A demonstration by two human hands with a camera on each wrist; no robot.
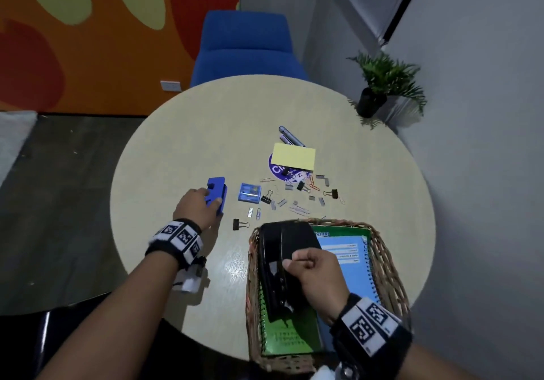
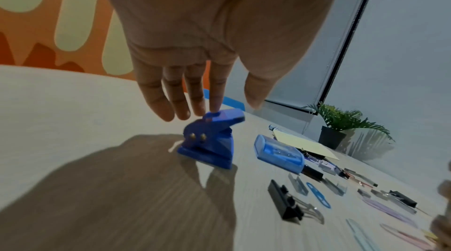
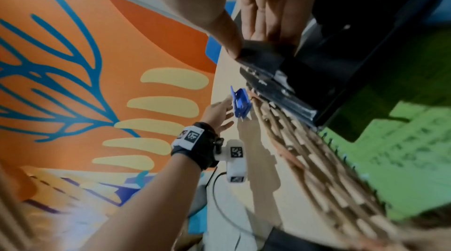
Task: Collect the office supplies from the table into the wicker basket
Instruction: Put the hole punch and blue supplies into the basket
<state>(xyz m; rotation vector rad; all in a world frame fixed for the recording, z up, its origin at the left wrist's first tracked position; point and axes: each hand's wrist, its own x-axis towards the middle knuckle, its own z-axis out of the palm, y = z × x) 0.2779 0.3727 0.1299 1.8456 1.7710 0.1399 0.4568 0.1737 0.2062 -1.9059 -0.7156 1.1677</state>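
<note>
Right hand [image 1: 315, 273] fingers clenched around a black hole punch [image 1: 282, 264] held over the wicker basket [image 1: 385, 264] at the tabletop's [image 1: 182, 144] near edge, while left hand [image 2: 195, 46] fingers, straight, apparently touch a blue punch [image 2: 209, 139] standing left of centre.

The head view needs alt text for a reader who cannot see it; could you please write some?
Over a round table, the right hand holds a black hole punch above a wicker basket of notebooks, while the left hand touches a blue punch. Clips, staples, markers and a yellow pad lie scattered beyond.
</note>
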